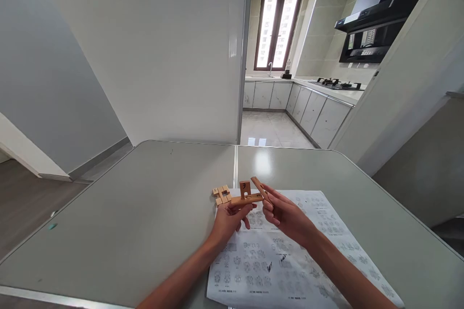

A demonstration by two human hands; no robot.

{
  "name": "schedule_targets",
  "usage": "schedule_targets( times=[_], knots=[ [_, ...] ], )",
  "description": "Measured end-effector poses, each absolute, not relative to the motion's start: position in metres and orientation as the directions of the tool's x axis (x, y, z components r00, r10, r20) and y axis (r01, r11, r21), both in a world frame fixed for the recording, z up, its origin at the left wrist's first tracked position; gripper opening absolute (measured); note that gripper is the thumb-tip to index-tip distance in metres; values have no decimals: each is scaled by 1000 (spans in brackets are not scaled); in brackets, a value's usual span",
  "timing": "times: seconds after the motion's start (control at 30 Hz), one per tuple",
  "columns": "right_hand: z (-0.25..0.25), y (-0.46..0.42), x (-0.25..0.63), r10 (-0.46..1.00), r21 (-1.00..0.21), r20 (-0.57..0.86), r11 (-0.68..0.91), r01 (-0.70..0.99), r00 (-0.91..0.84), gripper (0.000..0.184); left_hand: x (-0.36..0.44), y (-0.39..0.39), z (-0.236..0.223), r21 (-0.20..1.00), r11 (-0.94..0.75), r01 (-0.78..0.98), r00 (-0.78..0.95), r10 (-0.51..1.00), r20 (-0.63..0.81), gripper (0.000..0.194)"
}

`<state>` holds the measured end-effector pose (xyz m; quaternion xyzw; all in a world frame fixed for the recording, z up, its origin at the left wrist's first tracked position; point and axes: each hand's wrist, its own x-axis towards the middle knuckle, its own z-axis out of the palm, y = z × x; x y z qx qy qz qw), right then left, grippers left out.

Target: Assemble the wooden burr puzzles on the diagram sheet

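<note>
Together, your left fingers [237, 206] pinch a flat wooden block [237, 200] with an upright one [245, 188] on it, and your right fingers [267, 198] close around a tilted wooden stick [259, 186], above the printed sheet [261, 270].

White walls [188, 53]; kitchen beyond — bright window [278, 31].

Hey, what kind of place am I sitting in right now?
Probably a home, at a table beside a kitchen: through the doorway are a gas stove, a range hood and white cabinets, with a tap below the window.
</note>
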<state>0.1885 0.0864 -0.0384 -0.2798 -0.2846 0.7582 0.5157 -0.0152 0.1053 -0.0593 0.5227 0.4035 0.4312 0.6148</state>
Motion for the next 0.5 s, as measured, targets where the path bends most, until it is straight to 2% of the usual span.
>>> schedule_targets(
  times=[0.07,0.23,0.5],
  knots=[
    [-35,85,178,940,-657,-161,-330,-678,-302,46,-16,106,-59,993,60,-102,270,962,-30,41],
    [-31,81,161,916,-452,-194,-401,-797,-351,19,-18,110,-63,992,40,-117,214,977,-15,39],
    [-32,69,157,905,-183,-169,-418,-890,-390,20,-16,106,-60,996,34,-86,211,977,-15,37]
  ],
)
